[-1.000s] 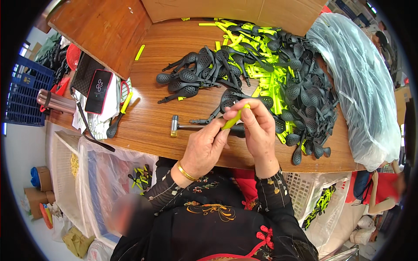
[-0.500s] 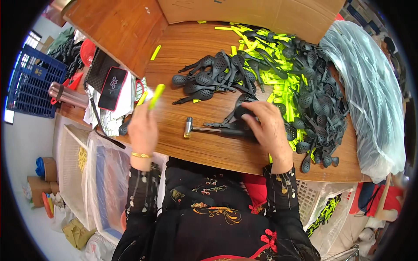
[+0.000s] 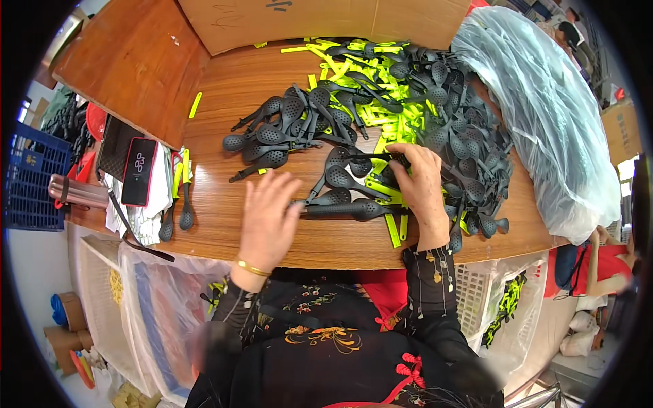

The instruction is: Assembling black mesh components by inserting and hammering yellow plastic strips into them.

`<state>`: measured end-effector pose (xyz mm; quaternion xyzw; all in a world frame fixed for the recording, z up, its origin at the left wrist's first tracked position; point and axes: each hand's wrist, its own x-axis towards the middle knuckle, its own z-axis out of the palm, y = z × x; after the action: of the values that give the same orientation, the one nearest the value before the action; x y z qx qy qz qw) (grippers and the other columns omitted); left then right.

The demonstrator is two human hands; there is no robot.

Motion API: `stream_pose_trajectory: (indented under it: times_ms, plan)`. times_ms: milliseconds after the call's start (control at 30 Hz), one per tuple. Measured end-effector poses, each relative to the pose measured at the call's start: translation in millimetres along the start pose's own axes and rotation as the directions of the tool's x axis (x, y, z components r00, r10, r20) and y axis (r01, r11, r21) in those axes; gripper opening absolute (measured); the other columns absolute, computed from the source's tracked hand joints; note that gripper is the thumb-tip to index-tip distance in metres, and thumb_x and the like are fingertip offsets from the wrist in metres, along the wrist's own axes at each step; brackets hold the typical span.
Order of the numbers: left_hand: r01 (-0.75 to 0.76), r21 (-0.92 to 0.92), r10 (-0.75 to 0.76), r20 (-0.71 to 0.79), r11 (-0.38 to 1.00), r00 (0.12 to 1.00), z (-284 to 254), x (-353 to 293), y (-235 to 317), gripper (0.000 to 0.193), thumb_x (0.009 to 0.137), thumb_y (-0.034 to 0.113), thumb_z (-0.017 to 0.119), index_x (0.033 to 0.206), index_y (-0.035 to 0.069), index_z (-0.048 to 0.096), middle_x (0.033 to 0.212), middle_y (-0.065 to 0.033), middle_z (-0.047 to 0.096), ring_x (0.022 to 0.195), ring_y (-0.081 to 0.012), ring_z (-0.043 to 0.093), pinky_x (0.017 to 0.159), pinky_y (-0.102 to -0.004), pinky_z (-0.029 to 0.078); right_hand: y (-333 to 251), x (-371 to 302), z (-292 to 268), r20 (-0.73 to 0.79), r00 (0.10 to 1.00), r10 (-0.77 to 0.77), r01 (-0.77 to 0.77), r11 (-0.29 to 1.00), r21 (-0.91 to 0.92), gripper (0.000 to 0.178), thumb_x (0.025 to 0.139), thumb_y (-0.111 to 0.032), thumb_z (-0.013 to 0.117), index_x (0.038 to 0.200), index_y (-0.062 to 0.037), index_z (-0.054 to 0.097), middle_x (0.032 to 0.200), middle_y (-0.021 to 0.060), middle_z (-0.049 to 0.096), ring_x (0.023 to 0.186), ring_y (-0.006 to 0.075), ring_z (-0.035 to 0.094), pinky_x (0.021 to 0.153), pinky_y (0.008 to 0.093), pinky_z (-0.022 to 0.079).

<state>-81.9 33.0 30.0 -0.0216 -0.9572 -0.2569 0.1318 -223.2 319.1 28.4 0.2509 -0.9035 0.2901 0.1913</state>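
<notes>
Lime-handled black plastic spoons (image 3: 186, 217) now lie paired toward the desk's (image 3: 218, 238) left edge, left grip (image 3: 267, 221) freed, right grip (image 3: 423, 190) pinching a black plastic spoon (image 3: 366, 156).

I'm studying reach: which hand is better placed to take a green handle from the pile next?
Probably the right hand: it is beside the green handles, though whether it grips a black spoon is unclear. The left hand, spread open, is farther away.
</notes>
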Motion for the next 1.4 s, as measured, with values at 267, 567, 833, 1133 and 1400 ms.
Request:
stream_pose_trajectory:
  times_ms: [267, 567, 833, 1133, 1400]
  plan:
    - [-0.084, -0.286, 0.057, -0.1, 0.955, 0.993, 16.3, 14.6, 43.3, 0.041, 0.104, 0.016, 0.069, 0.142, 0.001, 0.064, 0.149, -0.0196, 0.063, 0.143, -0.0375, 0.057, 0.124, -0.0499, 0.039, -25.7, -9.6, 5.4, 0.215, 0.917, 0.335, -0.34, 0.379, 0.861, 0.014, 0.1, -0.002, 0.072, 0.114, -0.0026, 0.071, 0.102, 0.0002, 0.073, 0.094, 0.0085, 0.068, 0.084, 0.0259, 0.055]
    - [0.231, -0.968, -0.259, 0.25, -0.1, 0.933, 25.7, 19.4, 53.6, 0.03, 0.117, 0.025, 0.05, 0.13, 0.002, 0.064, 0.109, -0.009, 0.074, 0.106, -0.0235, 0.076, 0.098, -0.0378, 0.061, -20.9, 15.1, -18.4, 0.219, 0.964, -0.149, 0.058, 0.926, 0.374, 0.008, 0.096, -0.011, 0.076, 0.1, -0.0044, 0.078, 0.097, 0.0092, 0.078, 0.095, 0.0283, 0.073, 0.086, 0.0393, 0.054]
    - [0.361, -0.918, -0.193, 0.388, -0.163, 0.901, 30.4, 14.1, 61.7, 0.03, 0.118, 0.026, 0.048, 0.134, 0.004, 0.06, 0.091, 0.0006, 0.059, 0.081, -0.0128, 0.069, 0.078, -0.0282, 0.057, 13.5, 33.1, -4.1, 0.275, 0.926, -0.26, 0.283, 0.958, -0.047, 0.019, 0.083, -0.012, 0.08, 0.102, -0.0137, 0.077, 0.1, 0.0043, 0.075, 0.105, 0.0283, 0.068, 0.106, 0.0427, 0.045]
    - [0.435, -0.899, -0.23, 0.433, -0.045, 0.872, 26.7, 11.7, 64.3, 0.034, 0.118, 0.032, 0.049, 0.129, 0.003, 0.063, 0.087, 0.0019, 0.059, 0.079, -0.0092, 0.067, 0.074, -0.0243, 0.054, 11.5, 27.5, -9.2, -0.005, 0.978, -0.21, 0.21, 0.973, 0.096, 0.016, 0.087, 0.0, 0.072, 0.093, -0.014, 0.077, 0.116, -0.0017, 0.075, 0.115, 0.0253, 0.066, 0.102, 0.0416, 0.046]
    - [0.431, -0.902, -0.197, 0.424, -0.006, 0.884, 31.5, 9.1, 60.1, 0.034, 0.118, 0.032, 0.049, 0.131, 0.003, 0.062, 0.086, 0.0017, 0.06, 0.078, -0.0091, 0.066, 0.074, -0.0239, 0.054, 16.6, 28.8, -0.9, 0.093, 0.97, -0.227, 0.221, 0.973, 0.068, 0.015, 0.089, -0.004, 0.072, 0.098, -0.0146, 0.078, 0.113, 0.0018, 0.077, 0.114, 0.0261, 0.067, 0.104, 0.0415, 0.045]
